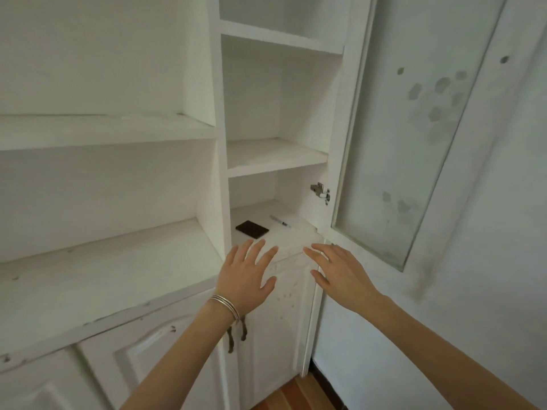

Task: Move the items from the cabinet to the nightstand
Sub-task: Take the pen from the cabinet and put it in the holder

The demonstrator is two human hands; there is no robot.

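A flat dark square (252, 229) and a slim grey pen (279, 221) lie on the cabinet shelf (297, 235). Before it, the left grip (245, 276) and right grip (340, 275) are spread, holding nothing.

no readable text, labels or numbers anywhere

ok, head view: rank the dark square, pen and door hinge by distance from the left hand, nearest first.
1. dark square: on the shelf, just beyond the left hand.
2. pen: same shelf, further back and to the right.
3. door hinge: up on the right, above that shelf.
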